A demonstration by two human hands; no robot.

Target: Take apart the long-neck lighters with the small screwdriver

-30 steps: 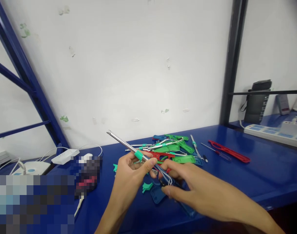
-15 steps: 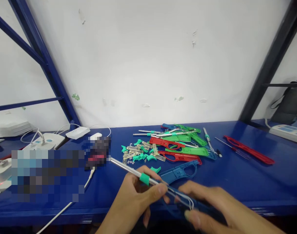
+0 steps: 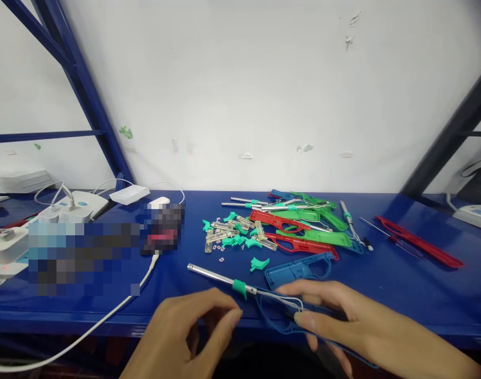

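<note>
My right hand (image 3: 343, 316) grips a blue plastic lighter shell half (image 3: 274, 321), its thumb pressing near a black part. From the shell a metal lighter tube (image 3: 212, 275) points to the left, with a green collar (image 3: 239, 287) and thin white wires (image 3: 287, 300) looping back to my thumb. Left of the shell and apart from the tube, my left hand (image 3: 193, 326) is closed, thumb and forefinger tips together; anything between them is hidden. Just beyond my right hand lies another blue shell half (image 3: 295, 268), with a green trigger (image 3: 259, 263) beside it.
Green triggers and clear plastic pieces (image 3: 232, 234) lie in a loose heap. Behind are red shells (image 3: 299, 245), green shells (image 3: 327, 237) and more tubes. A red shell (image 3: 418, 242) lies far right. Power strips (image 3: 72, 210) and a white cable (image 3: 117, 305) occupy the left.
My left hand has let go of the tube and drawn back to the lower left. My right hand still holds the blue shell, now showing more of it. The camera view has shifted.
</note>
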